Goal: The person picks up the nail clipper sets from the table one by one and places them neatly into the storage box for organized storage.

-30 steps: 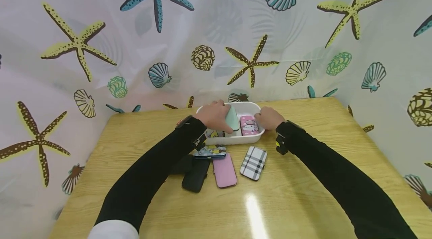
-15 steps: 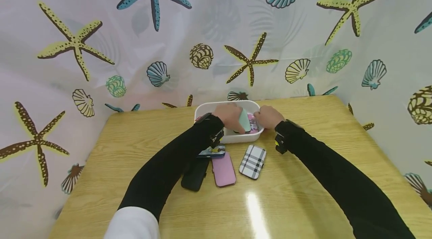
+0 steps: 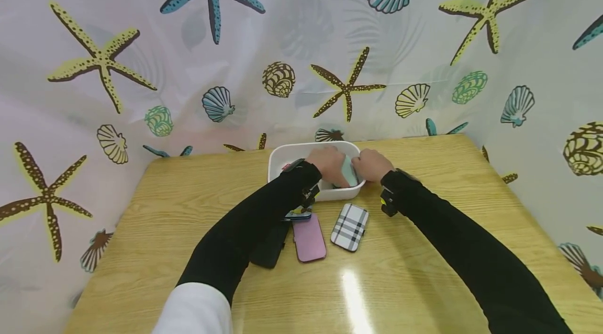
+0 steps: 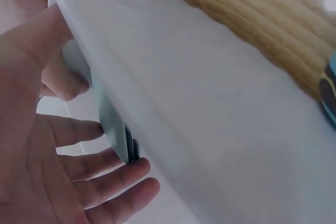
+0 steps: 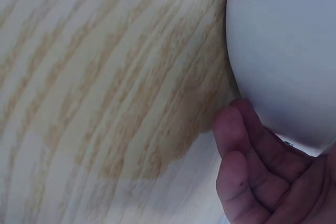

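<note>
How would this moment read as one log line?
left hand: touching mint case in white bin | right hand: gripping bin's right end | plaid case: on table, in front of bin

Both arms stretch forward and converge, the left arm [image 3: 235, 250] slanting inward toward the right arm [image 3: 452, 242]. The left hand [image 3: 332, 165] has its fingers [image 4: 113, 183] spread and slightly bent, thumb [image 4: 44, 35] set apart; near it, the right hand [image 3: 371, 165] curls its fingers.

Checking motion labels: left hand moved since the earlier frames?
Yes, the left hand moved right along the white bin, toward its right end.
</note>
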Motion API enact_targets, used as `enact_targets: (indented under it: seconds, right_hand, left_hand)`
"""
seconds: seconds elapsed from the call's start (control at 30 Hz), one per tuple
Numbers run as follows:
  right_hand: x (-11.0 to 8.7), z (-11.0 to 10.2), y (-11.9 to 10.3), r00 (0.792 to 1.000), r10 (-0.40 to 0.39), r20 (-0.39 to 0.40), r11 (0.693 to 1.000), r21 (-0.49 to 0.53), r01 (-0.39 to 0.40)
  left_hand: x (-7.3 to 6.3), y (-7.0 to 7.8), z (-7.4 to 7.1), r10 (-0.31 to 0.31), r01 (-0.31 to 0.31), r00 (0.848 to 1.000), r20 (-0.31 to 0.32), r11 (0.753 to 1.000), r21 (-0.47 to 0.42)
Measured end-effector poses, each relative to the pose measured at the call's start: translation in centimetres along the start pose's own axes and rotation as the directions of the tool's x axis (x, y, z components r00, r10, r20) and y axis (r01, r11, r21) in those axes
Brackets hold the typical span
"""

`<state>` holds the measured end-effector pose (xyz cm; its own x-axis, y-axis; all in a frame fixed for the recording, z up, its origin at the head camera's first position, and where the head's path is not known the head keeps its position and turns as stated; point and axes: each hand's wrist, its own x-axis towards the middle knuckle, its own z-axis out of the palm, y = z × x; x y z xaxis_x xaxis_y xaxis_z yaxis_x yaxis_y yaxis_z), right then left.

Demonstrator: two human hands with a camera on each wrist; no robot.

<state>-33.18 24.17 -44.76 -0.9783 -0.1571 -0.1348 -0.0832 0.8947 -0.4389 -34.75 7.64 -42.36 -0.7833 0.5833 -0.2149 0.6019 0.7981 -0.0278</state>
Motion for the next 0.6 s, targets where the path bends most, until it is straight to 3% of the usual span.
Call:
enact_targets:
  seconds: [0.4, 0.6]
  right_hand:
    - [-0.11, 0.14, -0.08, 1.0, -0.01, 0.012, 1.0, 0.002, 0.01]
    - [-0.24, -0.02, -0.09, 1.0, -0.016, 0.023, 1.0, 0.012, 0.015]
  left_hand:
    - [-0.49, 0.39, -0.45, 0.05, -0.047, 0.998, 0.025, 0.994, -0.1]
    - [-0.8, 0.31, -0.72, 0.045, -0.039, 0.998, 0.04, 0.99, -0.137]
